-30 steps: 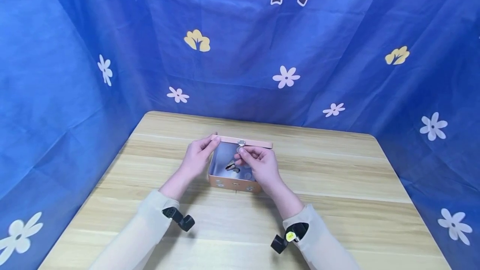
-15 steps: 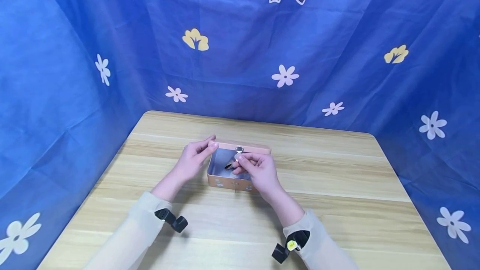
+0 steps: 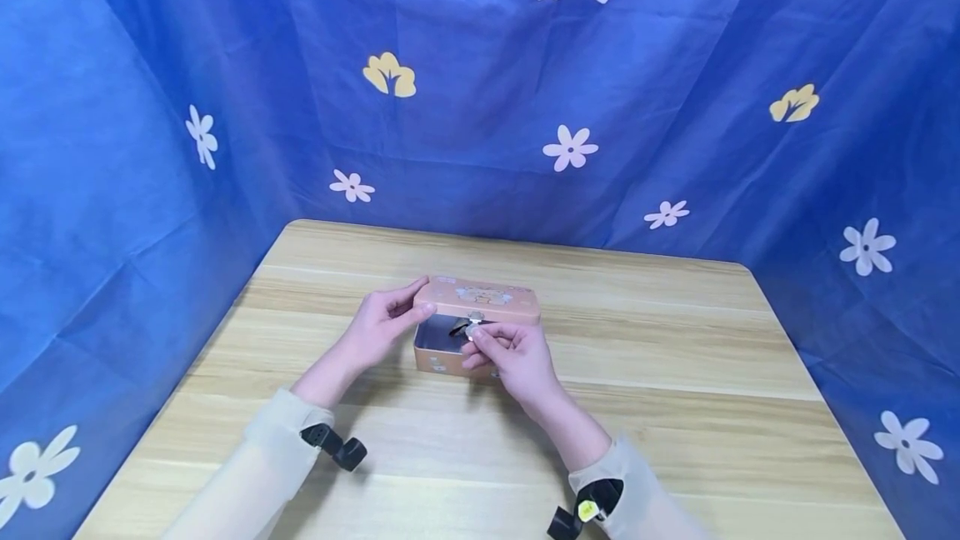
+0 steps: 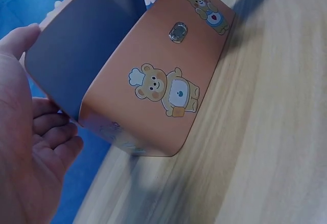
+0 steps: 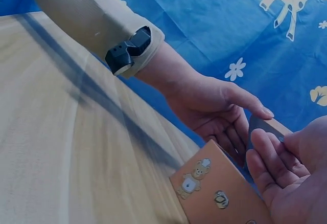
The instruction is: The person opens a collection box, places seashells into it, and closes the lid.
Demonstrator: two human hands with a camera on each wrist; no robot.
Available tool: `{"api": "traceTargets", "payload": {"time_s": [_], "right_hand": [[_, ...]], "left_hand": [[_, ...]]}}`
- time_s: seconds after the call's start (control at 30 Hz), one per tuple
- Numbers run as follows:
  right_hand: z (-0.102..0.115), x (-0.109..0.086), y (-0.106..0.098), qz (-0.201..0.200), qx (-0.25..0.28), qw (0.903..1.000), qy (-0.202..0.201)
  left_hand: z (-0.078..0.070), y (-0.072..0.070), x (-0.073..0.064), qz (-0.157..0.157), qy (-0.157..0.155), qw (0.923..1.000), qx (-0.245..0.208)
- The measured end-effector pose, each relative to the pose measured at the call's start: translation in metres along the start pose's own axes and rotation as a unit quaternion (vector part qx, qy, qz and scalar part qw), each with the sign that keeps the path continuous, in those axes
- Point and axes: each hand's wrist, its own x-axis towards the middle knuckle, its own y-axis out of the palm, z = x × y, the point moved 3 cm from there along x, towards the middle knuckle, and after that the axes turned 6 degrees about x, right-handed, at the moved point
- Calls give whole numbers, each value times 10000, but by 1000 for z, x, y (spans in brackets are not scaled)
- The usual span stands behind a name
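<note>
An orange-pink tin box [image 3: 441, 362] with printed bears stands on the table, its hinged lid [image 3: 483, 293] tilted partway down over it. My left hand [image 3: 375, 330] holds the lid's left edge, thumb at the front corner; in the left wrist view its lower fingers curl beneath the lid. At the lid's front middle, my right hand [image 3: 519, 357] pinches the metal latch [image 3: 476, 317] between thumb and index finger. The oval metal catch [image 4: 178, 32] shows on the box's front wall. Inside, a small dark item [image 3: 457, 327] is partly visible; the right hand hides the rest.
The box stands on a light wood table [image 3: 675, 407] with rounded back corners. A blue cloth [image 3: 480, 173] with flowers hangs around the back and sides. Black wrist cameras [image 3: 333, 446] sit on both sleeves.
The lid has swung from upright down towards the front, so its printed top now shows and less of the inside does. Both hands have come down and forward with it.
</note>
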Motion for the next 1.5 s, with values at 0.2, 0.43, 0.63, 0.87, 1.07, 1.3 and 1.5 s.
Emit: {"api": "traceTargets", "payload": {"time_s": [0.2,0.43,0.63,0.87,1.07,1.3,1.5], "right_hand": [[-8,-4,0,29,-4,9999,101],[-14,-9,-1,7,-77,9998,187],[-22,-12,-2,-96,-43,9995,290],[-32,-17,-1,-163,-137,9989,418],[-40,-21,-1,-251,-77,9978,613],[-48,-23,-2,-386,-78,9964,755],[-58,-24,-7,-521,-200,9957,742]], "left_hand": [[0,-1,-4,28,43,9997,218],[7,-1,-10,117,-126,9994,287],[5,1,-15,169,-193,9995,193],[2,5,-21,117,-290,9994,171],[7,10,-25,101,-337,9991,255],[11,15,-28,54,-327,9982,490],[13,20,-31,1,-333,9973,656]]}}
